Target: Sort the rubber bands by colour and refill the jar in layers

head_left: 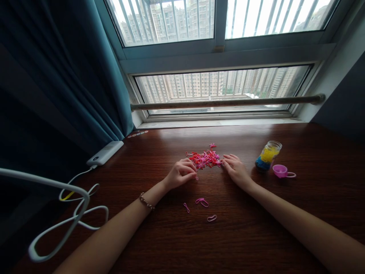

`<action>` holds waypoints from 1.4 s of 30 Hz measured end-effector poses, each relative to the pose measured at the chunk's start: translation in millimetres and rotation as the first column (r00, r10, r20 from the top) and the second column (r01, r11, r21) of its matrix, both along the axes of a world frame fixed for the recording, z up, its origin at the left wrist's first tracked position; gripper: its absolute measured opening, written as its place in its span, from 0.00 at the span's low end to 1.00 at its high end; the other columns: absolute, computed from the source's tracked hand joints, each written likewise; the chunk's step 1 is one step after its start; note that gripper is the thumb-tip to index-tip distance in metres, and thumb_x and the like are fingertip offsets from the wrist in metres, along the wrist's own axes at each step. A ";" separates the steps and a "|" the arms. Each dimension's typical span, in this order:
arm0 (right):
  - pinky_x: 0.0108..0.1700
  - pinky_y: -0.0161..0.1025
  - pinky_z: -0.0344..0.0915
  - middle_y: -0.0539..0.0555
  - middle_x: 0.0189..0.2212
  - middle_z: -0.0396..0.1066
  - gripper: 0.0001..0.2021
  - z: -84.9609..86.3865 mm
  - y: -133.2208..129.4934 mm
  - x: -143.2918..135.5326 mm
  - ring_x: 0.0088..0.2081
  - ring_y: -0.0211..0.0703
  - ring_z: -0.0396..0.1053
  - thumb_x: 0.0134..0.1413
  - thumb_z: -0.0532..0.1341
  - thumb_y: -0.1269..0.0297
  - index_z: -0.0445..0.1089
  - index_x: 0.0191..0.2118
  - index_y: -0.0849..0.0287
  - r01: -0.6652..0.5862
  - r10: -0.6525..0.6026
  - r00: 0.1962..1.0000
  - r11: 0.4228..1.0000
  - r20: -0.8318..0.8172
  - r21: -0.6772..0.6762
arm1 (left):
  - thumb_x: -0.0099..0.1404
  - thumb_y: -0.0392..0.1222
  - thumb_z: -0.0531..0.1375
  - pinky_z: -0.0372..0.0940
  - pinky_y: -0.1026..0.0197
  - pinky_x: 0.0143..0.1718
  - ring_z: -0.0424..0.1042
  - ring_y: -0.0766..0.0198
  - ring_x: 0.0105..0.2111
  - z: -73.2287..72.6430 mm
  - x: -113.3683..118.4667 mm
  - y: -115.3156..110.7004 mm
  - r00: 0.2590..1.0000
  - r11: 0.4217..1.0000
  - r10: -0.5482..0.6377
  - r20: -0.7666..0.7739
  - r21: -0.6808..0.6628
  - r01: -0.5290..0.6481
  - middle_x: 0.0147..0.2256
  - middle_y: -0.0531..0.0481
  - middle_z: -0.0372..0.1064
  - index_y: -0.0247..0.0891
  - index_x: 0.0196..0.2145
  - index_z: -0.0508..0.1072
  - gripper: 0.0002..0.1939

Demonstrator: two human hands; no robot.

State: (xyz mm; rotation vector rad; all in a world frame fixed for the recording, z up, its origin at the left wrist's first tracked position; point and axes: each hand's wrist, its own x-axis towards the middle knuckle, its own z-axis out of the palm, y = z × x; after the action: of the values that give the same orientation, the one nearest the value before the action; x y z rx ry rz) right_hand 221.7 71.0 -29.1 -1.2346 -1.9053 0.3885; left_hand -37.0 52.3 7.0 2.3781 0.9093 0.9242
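Observation:
A heap of small red and pink loops [205, 158] lies on the dark wooden table; whether they are clips or bands is too small to tell. At its left edge is my left hand [181, 174], its fingers curled and the thumb bent in. A pink loop [196, 178] pokes out at those fingertips. On the heap's other side my right hand [236, 172] rests with fingers stretched out, their tips touching the outermost pink pieces. Closer to me lie several loose pink loops [202, 202], one [211, 218] nearest of all.
Right of my right hand, a clear jar [268, 155] holding yellow and blue pieces stands beside a small pink cup with a ring handle [280, 171]. On the left are a white power strip [105, 153], looping white cable [71, 217] and a blue curtain [94, 68]. A window lies ahead.

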 end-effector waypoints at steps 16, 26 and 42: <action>0.45 0.40 0.61 0.55 0.35 0.72 0.10 0.1 -4.1 -0.8 0.39 0.44 0.67 0.53 0.54 0.70 0.74 0.33 0.60 -0.010 0.010 1.000 1.000 0.021 -0.008 | 0.50 0.36 0.56 0.58 0.60 0.36 0.63 0.60 0.35 -12.2 -6.2 12.4 0.821 0.901 0.424 -0.383 0.081 -0.427 0.29 0.53 0.67 0.40 0.25 0.67 0.01; 0.42 0.40 0.61 0.52 0.30 0.73 0.08 5.9 -8.4 -1.4 0.36 0.44 0.67 0.47 0.56 0.72 0.73 0.29 0.57 -0.022 0.023 0.999 1.000 0.037 -0.022 | 0.52 0.44 0.60 0.65 0.61 0.36 0.70 0.62 0.32 -26.0 -18.8 26.5 0.891 0.872 0.453 -0.001 -0.208 -0.444 0.31 0.48 0.72 0.37 0.32 0.74 0.11; 0.43 0.42 0.63 0.56 0.36 0.70 0.10 -2.1 -4.2 -2.4 0.38 0.44 0.68 0.50 0.55 0.71 0.65 0.40 0.60 0.031 -0.039 0.993 0.997 -0.108 -0.075 | 0.57 0.44 0.59 0.65 0.62 0.31 0.70 0.64 0.28 -4.6 -0.7 6.1 0.931 0.925 0.268 0.246 -0.336 -0.177 0.27 0.47 0.73 0.33 0.30 0.73 0.10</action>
State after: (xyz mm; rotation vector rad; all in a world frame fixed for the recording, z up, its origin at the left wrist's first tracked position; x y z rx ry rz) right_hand 219.2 66.8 -31.2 -1.2667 -1.7884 0.5009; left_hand -37.7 58.3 2.4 1.8440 1.1313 1.0908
